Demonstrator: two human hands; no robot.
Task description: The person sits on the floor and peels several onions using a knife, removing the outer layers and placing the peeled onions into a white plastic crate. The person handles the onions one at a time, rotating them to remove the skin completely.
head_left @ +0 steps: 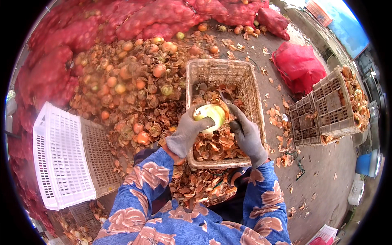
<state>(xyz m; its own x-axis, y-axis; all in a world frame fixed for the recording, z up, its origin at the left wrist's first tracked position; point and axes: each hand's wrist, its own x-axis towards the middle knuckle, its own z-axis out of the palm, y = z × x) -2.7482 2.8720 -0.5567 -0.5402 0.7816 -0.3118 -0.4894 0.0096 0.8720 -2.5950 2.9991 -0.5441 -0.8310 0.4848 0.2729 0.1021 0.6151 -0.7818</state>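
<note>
My left hand, in a grey glove, grips a partly peeled onion with the thumb across its front. Pale green flesh shows on the onion, and a flap of orange-brown skin hangs at its upper right. My right hand, gloved too, is closed beside the onion. A thin grey blade, which looks like a small knife, sticks out past its fingers; the handle is hidden in the glove. Both hands are above a dirty plastic crate with loose onion skins inside.
A heap of unpeeled onions lies to the left, with red mesh sacks behind. A white crate stands at left. On the right are skin-filled crates, a red mesh bag and a blue container. Skins litter the floor.
</note>
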